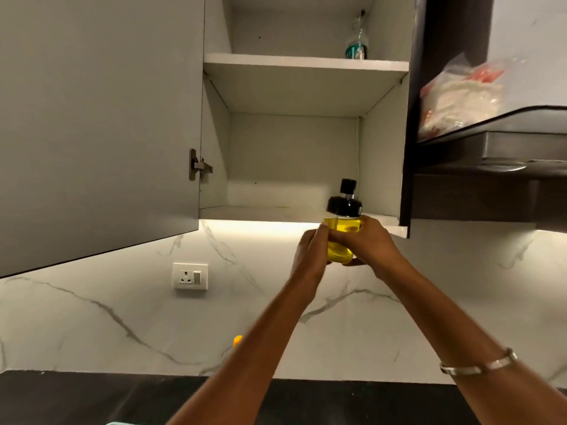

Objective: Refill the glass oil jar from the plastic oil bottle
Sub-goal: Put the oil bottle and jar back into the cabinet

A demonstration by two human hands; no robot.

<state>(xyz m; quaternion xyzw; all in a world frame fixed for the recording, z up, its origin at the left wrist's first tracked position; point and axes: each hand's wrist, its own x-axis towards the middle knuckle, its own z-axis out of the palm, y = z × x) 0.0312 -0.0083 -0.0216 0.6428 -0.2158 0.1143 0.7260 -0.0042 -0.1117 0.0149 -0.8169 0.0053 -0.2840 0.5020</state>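
Note:
The glass oil jar [342, 228] holds yellow oil and has a black lid with a black spout cap. It is upright in the air, just in front of the lower shelf edge of the open wall cabinet [294, 213]. My left hand [310, 256] grips its left side. My right hand [369, 245] wraps round its right side and underside. A small orange-yellow cap [237, 341] shows behind my left forearm near the counter; what it belongs to is hidden.
The cabinet door [98, 124] stands open to the left. A clear bottle [356, 41] sits on the upper shelf. A dark chimney hood [497, 154] with a plastic packet [460, 93] on it juts out at right. A wall socket [190, 276] is on the marble backsplash above the black counter [92, 397].

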